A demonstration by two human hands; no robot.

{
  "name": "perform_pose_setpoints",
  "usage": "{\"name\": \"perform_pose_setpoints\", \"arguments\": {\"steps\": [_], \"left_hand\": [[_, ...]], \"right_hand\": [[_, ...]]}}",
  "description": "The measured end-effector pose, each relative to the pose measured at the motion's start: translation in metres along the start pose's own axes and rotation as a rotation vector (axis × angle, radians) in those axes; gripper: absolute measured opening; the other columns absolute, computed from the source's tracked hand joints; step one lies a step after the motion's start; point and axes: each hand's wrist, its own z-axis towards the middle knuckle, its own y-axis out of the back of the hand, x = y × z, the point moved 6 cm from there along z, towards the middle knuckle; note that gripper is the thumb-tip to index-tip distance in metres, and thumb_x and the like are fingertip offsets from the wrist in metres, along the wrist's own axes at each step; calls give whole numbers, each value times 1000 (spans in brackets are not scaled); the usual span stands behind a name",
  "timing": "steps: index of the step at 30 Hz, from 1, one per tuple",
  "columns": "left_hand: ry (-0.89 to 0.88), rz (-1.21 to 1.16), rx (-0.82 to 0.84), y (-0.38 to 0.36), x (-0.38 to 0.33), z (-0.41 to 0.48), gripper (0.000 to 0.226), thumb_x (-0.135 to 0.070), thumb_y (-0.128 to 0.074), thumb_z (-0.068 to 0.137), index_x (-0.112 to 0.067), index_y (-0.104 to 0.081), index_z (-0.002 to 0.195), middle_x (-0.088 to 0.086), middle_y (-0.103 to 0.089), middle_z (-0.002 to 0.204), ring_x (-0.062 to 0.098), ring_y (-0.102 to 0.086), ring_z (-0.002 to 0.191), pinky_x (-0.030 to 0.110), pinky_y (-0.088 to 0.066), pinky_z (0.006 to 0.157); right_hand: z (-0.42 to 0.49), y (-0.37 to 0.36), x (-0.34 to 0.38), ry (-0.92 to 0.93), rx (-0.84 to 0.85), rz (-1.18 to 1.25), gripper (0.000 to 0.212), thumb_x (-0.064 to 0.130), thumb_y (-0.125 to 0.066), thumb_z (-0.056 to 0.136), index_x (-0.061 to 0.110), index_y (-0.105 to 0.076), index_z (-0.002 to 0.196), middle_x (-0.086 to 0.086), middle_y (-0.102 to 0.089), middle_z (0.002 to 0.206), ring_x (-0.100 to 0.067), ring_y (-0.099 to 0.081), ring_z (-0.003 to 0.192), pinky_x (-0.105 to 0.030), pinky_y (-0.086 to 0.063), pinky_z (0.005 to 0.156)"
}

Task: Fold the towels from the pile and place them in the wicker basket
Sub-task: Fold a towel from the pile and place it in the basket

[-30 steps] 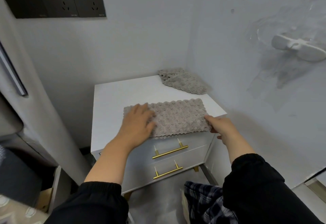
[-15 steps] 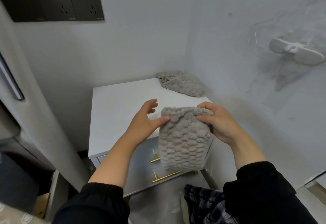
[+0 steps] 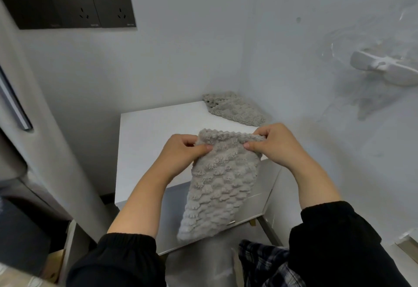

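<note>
A grey textured towel (image 3: 220, 182) hangs folded above the cabinet; another towel (image 3: 235, 108) lies crumpled in its back corner.

Towels: 2 grey lumps in view. 1 grey towel (image 3: 221, 187) is held up over the front edge of the cabinet top. 1 towel heap (image 3: 235, 110) sits at the back right corner, and I can't tell if it's more than one piece.
Hands: 2, left hand (image 3: 181, 153) and right hand (image 3: 278, 148), both pinching the grey towel's top edge.
Cabinets: 1, white cabinet (image 3: 153, 142).
Black wall sockets (image 3: 72, 6): 3 in a row.
White wall bracket (image 3: 384, 67): 1.
Black sleeves (image 3: 117, 261): 2.
</note>
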Motion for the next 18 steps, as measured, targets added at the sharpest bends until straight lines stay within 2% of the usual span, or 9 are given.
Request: {"name": "perform_pose_setpoints", "arguments": {"steps": [3,4,6,7,9,11,14,18], "left_hand": [[-23,274,-60,14,-7,11,21,-24,-70,81,-4,-72,75,4,-51,61,13,-38,59,26,-30,58],[-13,328,-89,18,-7,15,18,-23,-69,82,-7,-73,75,2,-50,57,13,-36,55,26,-29,55],[30,366,-145,23,-5,25,17,-17,-64,87,-6,-72,78,1,-50,49,15,-39,46,23,-33,47],[65,304,-165,24,-3,28,16,-12,-59,89,-4,-71,81,3,-54,47,17,-45,41,22,-38,45],[132,55,-205,23,3,36,17,-1,-50,92,2,-66,96,9,-64,52,18,-57,40,24,-48,42],[171,-178,-256,24,10,42,20,2,-46,94,4,-59,109,15,-70,68,18,-67,50,23,-53,47],[238,-347,-290,22,25,49,22,-9,-45,94,2,-63,102,19,-72,87,22,-73,72,29,-57,65],[383,-362,-306,19,51,48,33,-34,-46,96,-7,-58,80,20,-71,83,29,-71,79,38,-56,77]], "right_hand": [[15,-3,8,-10,-42,-12,13,16,-78,77,10,-66,74,3,-56,49,-8,-50,45,-21,-36,46],[21,-6,8,-30,-41,24,14,15,-76,79,11,-63,81,1,-55,44,-8,-48,38,-20,-35,43],[32,-14,7,-94,-31,137,28,12,-73,82,11,-56,104,-5,-55,42,-8,-46,29,-19,-36,37],[37,-18,6,-122,-27,196,31,10,-72,83,6,-53,108,-8,-57,44,-10,-49,30,-19,-38,36],[50,-26,6,-130,-49,318,27,4,-69,85,-9,-56,105,-10,-62,51,-16,-60,40,-23,-47,40],[62,-33,6,-97,-95,420,22,1,-66,86,-9,-60,104,-11,-65,62,-19,-66,52,-25,-55,49],[73,-47,0,-35,-132,417,6,-1,-63,87,-4,-66,91,-11,-66,70,-12,-68,58,-21,-56,57],[71,-67,-20,-31,-81,226,4,8,-70,84,5,-71,85,-4,-68,75,-13,-66,67,-26,-54,65]]}}
